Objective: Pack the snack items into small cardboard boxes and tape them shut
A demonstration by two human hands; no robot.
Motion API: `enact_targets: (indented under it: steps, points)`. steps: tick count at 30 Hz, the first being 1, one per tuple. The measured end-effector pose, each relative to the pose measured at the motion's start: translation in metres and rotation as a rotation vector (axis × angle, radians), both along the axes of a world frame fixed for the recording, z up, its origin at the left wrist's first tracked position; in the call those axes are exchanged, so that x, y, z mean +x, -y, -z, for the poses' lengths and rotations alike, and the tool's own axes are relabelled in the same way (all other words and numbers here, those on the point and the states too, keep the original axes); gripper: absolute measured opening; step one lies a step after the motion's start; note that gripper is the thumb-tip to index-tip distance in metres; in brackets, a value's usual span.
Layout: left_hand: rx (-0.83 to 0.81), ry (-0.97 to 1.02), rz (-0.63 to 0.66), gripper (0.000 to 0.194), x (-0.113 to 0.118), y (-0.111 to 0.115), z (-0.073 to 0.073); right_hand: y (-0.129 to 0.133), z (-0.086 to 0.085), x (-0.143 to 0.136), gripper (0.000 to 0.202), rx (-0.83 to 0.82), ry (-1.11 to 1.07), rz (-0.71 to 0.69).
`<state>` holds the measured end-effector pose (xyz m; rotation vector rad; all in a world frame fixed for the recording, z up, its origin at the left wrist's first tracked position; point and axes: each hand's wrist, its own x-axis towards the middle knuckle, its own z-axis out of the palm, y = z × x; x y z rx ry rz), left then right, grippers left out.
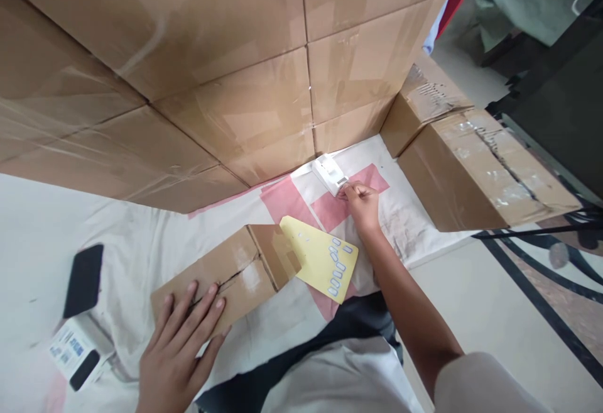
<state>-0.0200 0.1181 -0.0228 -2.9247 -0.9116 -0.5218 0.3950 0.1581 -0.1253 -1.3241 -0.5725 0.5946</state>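
My left hand [186,344] lies with spread fingers on top of a small brown cardboard box [211,275], near the seam in its top. Farther off, my right hand [360,202] has its fingers pinched at the near edge of a small white object [330,173], which lies by the stacked cartons. Whether the fingertips hold a part of it is too small to tell. Between the hands a yellow sheet [313,259] bears several small pale labels, and its left corner touches the small box.
Large taped cartons [235,105] are stacked like a wall at the back. Two brown boxes [461,174] stand at the right. At the left lie a black phone-like object [83,281] and a white labelled box [78,350]. A cloth [127,237] covers the surface.
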Motion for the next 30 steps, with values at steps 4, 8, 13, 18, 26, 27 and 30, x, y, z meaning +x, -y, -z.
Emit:
enact_targets:
  steps: [4, 8, 13, 18, 26, 27, 30]
  points:
    - [-0.017, 0.007, 0.001, 0.079, 0.0011, 0.0005, -0.0013, 0.0001, 0.0003, 0.0002, 0.047, -0.018, 0.119, 0.004]
    - [-0.018, 0.012, -0.003, 0.078, 0.0019, -0.0001, -0.0013, 0.0004, 0.0017, -0.0001, 0.048, -0.03, 0.174, 0.007]
    - [0.009, -0.021, 0.016, 0.075, 0.0038, -0.0019, -0.001, 0.001, 0.0036, -0.0011, 0.048, -0.024, 0.198, 0.013]
    - [0.021, -0.033, 0.011, 0.075, 0.006, -0.002, -0.0013, 0.0015, 0.0038, -0.0026, 0.047, -0.004, 0.207, 0.02]
    - [0.074, -0.02, 0.029, 0.072, 0.0056, -0.0038, 0.0011, 0.0009, 0.0061, -0.0045, 0.04, 0.027, 0.219, 0.034]
    - [0.083, -0.019, 0.032, 0.072, 0.0061, -0.0039, 0.0012, 0.0011, 0.0066, -0.0047, 0.04, 0.029, 0.222, 0.035]
    - [0.106, -0.022, 0.035, 0.07, 0.0069, -0.0044, 0.0022, 0.0014, 0.0079, -0.0051, 0.041, 0.031, 0.236, 0.038]
